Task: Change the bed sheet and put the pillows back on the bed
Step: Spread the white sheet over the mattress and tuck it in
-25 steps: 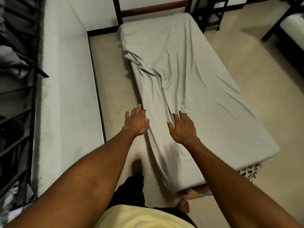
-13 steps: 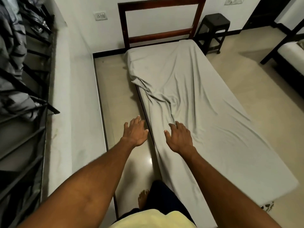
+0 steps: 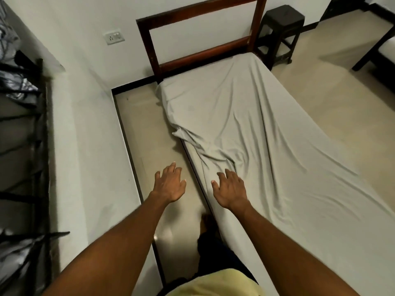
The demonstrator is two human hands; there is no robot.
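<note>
A grey bed sheet (image 3: pixel 267 133) covers the mattress of a single bed with a dark wooden headboard (image 3: pixel 201 37). The sheet is wrinkled, and along the bed's left side a fold is bunched up and pulled in from the edge. My right hand (image 3: pixel 229 190) hovers with spread fingers over the sheet near that left edge. My left hand (image 3: pixel 171 184) is stretched out with spread fingers over the floor strip beside the bed, holding nothing. No pillow is in view.
A narrow floor strip (image 3: pixel 147 146) runs between the bed and a white low wall (image 3: pixel 85 146) on the left, topped by black metal bars (image 3: pixel 40 146). A dark stool (image 3: pixel 280 33) stands right of the headboard. Another bed frame (image 3: pixel 378 50) shows at far right.
I have walked forward along the bed's left side toward the headboard. Both hands stay outstretched and spread, now nearer the bunched fold of the sheet.
</note>
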